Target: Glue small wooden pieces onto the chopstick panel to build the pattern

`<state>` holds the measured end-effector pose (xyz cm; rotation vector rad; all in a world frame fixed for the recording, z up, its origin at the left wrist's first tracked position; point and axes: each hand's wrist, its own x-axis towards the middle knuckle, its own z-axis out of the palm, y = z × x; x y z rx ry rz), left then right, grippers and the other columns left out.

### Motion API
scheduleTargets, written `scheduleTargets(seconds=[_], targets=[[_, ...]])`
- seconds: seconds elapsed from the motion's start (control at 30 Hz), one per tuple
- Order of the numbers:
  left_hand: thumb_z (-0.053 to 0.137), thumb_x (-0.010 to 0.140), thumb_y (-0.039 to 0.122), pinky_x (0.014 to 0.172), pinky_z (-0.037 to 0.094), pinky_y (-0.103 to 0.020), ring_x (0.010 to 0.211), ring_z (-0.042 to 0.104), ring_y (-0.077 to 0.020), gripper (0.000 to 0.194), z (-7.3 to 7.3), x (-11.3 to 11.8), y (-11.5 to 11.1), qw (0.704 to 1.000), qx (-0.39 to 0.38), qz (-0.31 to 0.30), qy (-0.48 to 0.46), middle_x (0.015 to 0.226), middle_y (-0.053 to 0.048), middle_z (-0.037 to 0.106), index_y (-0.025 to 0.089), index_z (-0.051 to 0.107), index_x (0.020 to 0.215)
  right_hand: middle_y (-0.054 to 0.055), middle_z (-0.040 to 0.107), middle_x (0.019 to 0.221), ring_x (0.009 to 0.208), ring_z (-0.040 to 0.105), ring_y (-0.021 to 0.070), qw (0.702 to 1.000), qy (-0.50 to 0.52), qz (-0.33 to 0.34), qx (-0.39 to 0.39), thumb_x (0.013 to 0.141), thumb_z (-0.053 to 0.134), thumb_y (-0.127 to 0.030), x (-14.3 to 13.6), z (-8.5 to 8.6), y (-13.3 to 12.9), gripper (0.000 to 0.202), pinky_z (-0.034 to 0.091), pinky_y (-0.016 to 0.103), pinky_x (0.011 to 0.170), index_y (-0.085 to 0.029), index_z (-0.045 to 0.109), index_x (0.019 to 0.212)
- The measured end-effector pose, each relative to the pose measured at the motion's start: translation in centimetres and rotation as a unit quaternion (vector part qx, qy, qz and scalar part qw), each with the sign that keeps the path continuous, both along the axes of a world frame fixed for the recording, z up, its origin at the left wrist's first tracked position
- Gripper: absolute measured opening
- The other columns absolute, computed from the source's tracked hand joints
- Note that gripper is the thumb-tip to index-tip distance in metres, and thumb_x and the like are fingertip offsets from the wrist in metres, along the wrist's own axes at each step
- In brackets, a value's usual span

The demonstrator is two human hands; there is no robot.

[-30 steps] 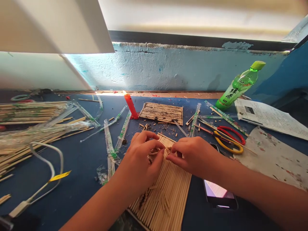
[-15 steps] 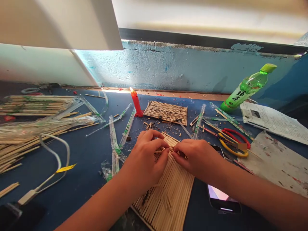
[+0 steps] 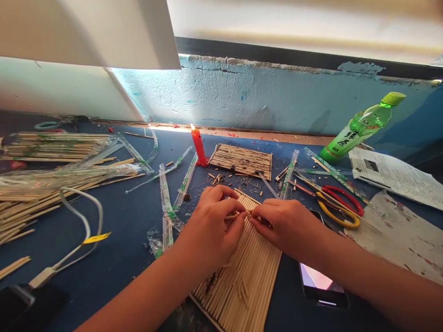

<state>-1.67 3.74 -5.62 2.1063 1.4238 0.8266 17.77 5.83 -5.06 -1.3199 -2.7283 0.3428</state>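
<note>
A panel of pale wooden sticks (image 3: 258, 258) laid side by side lies in front of me, with a few short stick pieces (image 3: 242, 293) loose on its lower part. Over its upper half, my left hand (image 3: 219, 221) pinches a small short stick piece (image 3: 248, 214) between thumb and forefinger. From the other side, my right hand (image 3: 278, 221) closes finger and thumb at the same spot, the fingertips of both nearly meeting. A row of small stick ends shows under my left fingers, partly hidden. Dark marks show on the panel beside my left wrist.
A lit red candle (image 3: 198, 146) stands behind, left of a second stick panel (image 3: 242, 160). Scissors (image 3: 341, 207), a phone (image 3: 321, 286), a green tea bottle (image 3: 363, 127) and papers (image 3: 398, 177) are on the right. Stick bundles (image 3: 58, 147) and a white cable (image 3: 83, 226) lie left.
The view has shifted slightly, so everything sits a little further right. Both hands keep their pinch at the same place on the panel, with only slight finger movement.
</note>
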Motion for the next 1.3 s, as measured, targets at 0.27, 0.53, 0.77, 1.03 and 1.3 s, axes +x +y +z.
scheduleTargets(seconds=[0.27,0.53,0.77,1.03,1.3], targets=[[0.056,0.088,0.019,0.096,0.045,-0.045,0.108,0.055,-0.0256,0.016,-0.01,0.10,0.00,1.000,-0.003,0.002,-0.003,0.107,-0.009,0.057,0.019,0.072,0.087,0.004,0.066,0.076,0.069,0.065,0.0175,1.000,-0.020,0.009,0.020,0.096,0.051,-0.027,0.04,-0.11,-0.24,0.024,0.040,0.029,0.060,-0.016,0.069,0.083],[0.056,0.089,0.018,0.096,0.044,-0.046,0.109,0.054,-0.0260,0.018,-0.31,0.10,0.03,1.000,0.001,-0.004,0.005,0.108,-0.010,0.057,0.019,0.074,0.089,0.003,0.066,0.075,0.069,0.065,0.0183,0.999,-0.019,0.017,0.038,0.096,0.052,-0.029,0.21,-0.05,-0.07,0.024,0.040,0.029,0.058,-0.017,0.070,0.085],[0.055,0.090,0.019,0.098,0.042,-0.047,0.110,0.054,-0.0258,0.020,-0.36,0.10,0.01,1.000,-0.002,-0.015,0.007,0.110,-0.010,0.057,0.020,0.075,0.089,0.004,0.067,0.076,0.071,0.065,0.0167,1.000,-0.012,0.004,0.021,0.096,0.052,-0.027,0.10,-0.07,-0.42,0.023,0.043,0.028,0.063,-0.016,0.070,0.085],[0.055,0.090,0.019,0.098,0.043,-0.046,0.110,0.053,-0.0255,0.019,-0.43,0.10,-0.06,1.000,0.002,-0.020,0.009,0.109,-0.009,0.057,0.020,0.074,0.089,0.004,0.067,0.078,0.072,0.066,0.0177,1.000,-0.007,0.008,0.025,0.096,0.052,-0.026,0.05,-0.39,-0.19,0.022,0.045,0.030,0.065,-0.016,0.069,0.086],[0.054,0.090,0.019,0.097,0.043,-0.047,0.110,0.053,-0.0263,0.020,-0.34,0.16,-0.01,1.000,-0.009,-0.019,0.012,0.110,-0.010,0.056,0.020,0.075,0.089,0.004,0.066,0.076,0.071,0.065,0.0171,1.000,-0.012,0.011,0.025,0.095,0.053,-0.025,0.02,-0.27,-0.16,0.021,0.043,0.028,0.063,-0.016,0.069,0.084]])
